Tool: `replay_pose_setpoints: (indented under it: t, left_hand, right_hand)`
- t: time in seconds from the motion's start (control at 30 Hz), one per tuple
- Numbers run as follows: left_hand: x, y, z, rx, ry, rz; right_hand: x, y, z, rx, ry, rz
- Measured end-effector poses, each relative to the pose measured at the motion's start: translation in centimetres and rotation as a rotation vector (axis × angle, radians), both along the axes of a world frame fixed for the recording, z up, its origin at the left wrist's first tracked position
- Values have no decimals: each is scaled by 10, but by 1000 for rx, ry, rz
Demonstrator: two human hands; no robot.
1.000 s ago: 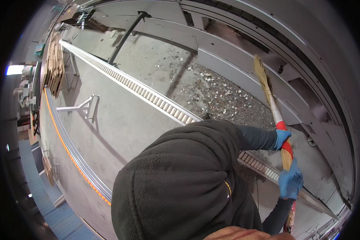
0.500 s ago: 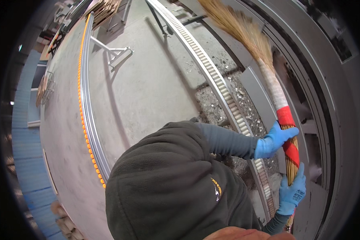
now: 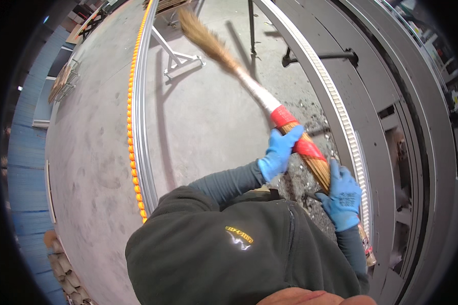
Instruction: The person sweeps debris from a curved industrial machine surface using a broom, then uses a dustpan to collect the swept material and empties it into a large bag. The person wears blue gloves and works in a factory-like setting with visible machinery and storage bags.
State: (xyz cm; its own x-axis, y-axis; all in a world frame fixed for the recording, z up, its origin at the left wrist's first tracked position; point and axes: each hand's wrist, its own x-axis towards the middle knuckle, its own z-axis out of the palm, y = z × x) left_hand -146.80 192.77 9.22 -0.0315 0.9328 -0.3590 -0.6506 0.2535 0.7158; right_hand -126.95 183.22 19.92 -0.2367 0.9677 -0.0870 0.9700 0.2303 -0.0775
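Observation:
A long straw broom (image 3: 257, 91) slants across the view, its bristles toward the far left over the floor. White wrap and red bands bind its stick handle. My left hand (image 3: 280, 155), in a blue glove, grips the handle at the red bands. Lower down, near the handle's rear end, my right hand (image 3: 343, 198) is closed round it in a matching glove. The handle's end shows past my right wrist, beside the roller rail (image 3: 336, 94).
An orange-wheeled rail (image 3: 132, 127) runs along the left, with a white support leg (image 3: 180, 60) beside it. Debris (image 3: 308, 109) litters the floor near the roller rail. A grey machine (image 3: 361, 96) stands at the right. Blue panels (image 3: 28, 168) line the far left.
The broom has swung left, from over the grey machine to across the roller rail and the floor between the rails. Both hands moved left with it, keeping their grip, and my torso has turned.

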Motion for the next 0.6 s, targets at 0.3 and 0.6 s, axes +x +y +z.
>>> replay_pose_setpoints:
  t: [0.3,0.6]
  left_hand:
    - [-146,89,-106,-349,16,18]
    - [-289,284,-179,-533,362,-226]
  right_hand:
    - [-116,150,-104,-465,144,86]
    - [-205,353,-196,-703,324,-72]
